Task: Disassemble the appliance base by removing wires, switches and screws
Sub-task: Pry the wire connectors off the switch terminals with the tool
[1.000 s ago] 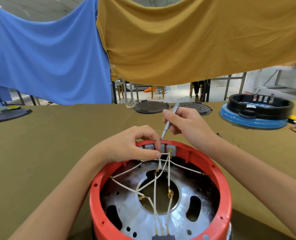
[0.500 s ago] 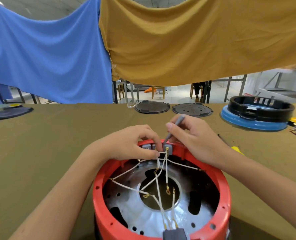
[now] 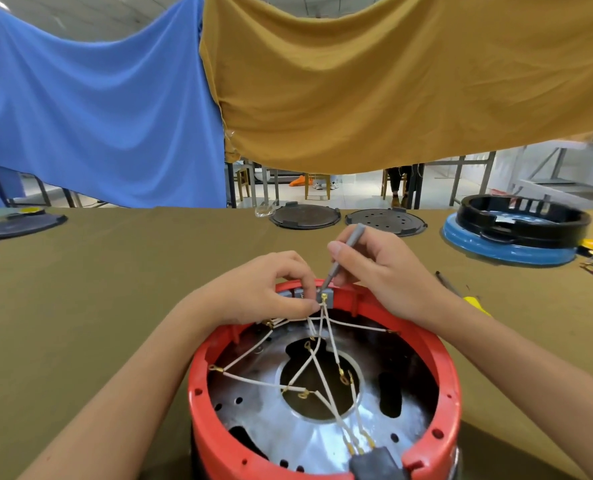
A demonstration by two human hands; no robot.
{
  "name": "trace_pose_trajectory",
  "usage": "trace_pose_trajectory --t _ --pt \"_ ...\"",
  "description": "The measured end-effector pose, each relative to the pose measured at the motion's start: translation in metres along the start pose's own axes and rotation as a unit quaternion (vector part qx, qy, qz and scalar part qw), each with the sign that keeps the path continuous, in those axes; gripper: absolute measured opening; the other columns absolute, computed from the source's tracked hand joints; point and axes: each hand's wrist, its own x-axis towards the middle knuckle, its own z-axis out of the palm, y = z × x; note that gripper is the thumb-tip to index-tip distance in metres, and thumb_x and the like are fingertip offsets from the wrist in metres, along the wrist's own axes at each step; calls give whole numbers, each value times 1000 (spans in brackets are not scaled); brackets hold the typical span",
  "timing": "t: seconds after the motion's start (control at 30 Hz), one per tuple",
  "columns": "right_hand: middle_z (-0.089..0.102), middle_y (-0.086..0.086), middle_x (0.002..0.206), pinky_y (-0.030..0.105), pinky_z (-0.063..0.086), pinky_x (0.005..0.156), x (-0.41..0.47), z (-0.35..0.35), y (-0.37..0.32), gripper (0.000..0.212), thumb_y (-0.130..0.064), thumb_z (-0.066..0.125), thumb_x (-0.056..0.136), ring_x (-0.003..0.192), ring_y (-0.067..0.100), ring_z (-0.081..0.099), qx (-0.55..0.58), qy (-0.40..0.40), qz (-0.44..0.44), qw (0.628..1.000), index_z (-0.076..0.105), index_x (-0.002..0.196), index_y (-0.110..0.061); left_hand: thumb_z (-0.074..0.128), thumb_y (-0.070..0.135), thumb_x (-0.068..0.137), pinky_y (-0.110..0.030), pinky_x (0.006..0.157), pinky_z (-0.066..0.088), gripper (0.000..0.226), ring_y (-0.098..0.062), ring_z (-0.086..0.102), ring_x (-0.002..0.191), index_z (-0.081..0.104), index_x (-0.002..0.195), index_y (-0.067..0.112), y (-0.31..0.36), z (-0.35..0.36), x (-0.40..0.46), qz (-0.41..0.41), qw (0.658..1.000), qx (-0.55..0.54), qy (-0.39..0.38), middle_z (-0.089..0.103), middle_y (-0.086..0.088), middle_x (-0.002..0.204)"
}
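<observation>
The red appliance base (image 3: 323, 393) sits upside down on the olive tabletop (image 3: 115, 289) right in front of me, its open underside facing up, with the shiny metal plate (image 3: 288, 420) inside and a web of thin white wires (image 3: 323, 362) crossing above it.

My left hand (image 3: 264, 292) is curled over the far rim, fingertips pinching the wires just beside the grey switch block (image 3: 324, 295) mounted there. My right hand (image 3: 374, 268) has a pen-like grip on a slim grey screwdriver (image 3: 343, 252), tip angled down onto the brass terminal at the top of that block. So both hands are closed on something: left on wire, right on tool.

I judge the step in hand to be freeing a wire terminal from the switch. The wires look limp and light, so they give nothing to pull against; better to take them close to the brass ring lugs, where they are stiffest, since tugging mid-length could tear the crimp. The small terminal screw will likely be slippery and easy to drop through the holes in the plate. The base itself looks rigid and bulky enough to stay put under my left hand's weight.

A black connector (image 3: 374, 462) holds several wire ends at the near rim.
</observation>
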Motion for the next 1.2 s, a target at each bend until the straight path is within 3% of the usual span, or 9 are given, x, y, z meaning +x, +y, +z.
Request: trace_pose_trajectory --t 0.3,0.5,0.7,0.83,0.97,1.1,1.2 --pt "68 -6 69 15 50 64 -5 -3 1 15 -25 56 101 64 4 67 4 22 2 1000 61 89 -18 76 31 86 -29 100 41 14 -2 59 106 69 77 40 2 1 0 12 1000 -7 1 59 15 112" --pt "71 -8 74 12 50 67 -8 -6 -3 16 -32 57 99 68 2 68 -60 15 -18 998 63 88 -22 76 33 87 -36 106 41 8 -2 59 109 72 82 39 1 2 1 16 1000 -6 -7 58 16 115" --pt "69 -4 77 46 56 71 -12 -7 -10 20 -40 54 98 74 17 67 -114 -7 -58 992 64 88 -26 76 32 87 -39 107 41 9 -3 59 110 72 82 39 1 2 1 23 1000 -13 -4 59 15 113" --pt "65 -9 77 44 55 69 -12 -7 -12 17 -43 53 97 75 12 65 -135 -32 -73 988 63 87 -33 76 33 86 -37 104 42 8 -2 59 103 72 82 38 0 2 1 24 1000 -14 -4 57 21 105" --pt "66 -9 76 44 55 68 -12 -7 -12 19 -41 55 97 74 13 65 -125 -33 -66 989 65 86 -30 76 35 86 -33 101 42 6 -1 59 103 72 82 38 -3 2 3 20 1000 -9 -6 56 23 103" --pt "66 -1 74 51 53 71 -11 -8 -14 24 -41 55 96 73 22 64 -108 -28 -43 993 64 81 -25 75 36 86 -30 98 42 5 1 59 102 72 83 38 -4 3 5 20 1000 -10 -10 55 24 105" --pt "64 6 69 47 50 67 -11 -8 -15 29 -36 56 97 67 24 61 -109 -15 -32 993 60 75 -18 75 36 86 -32 100 42 5 0 59 104 72 83 38 -4 3 5 18 1000 -12 -10 56 22 107"
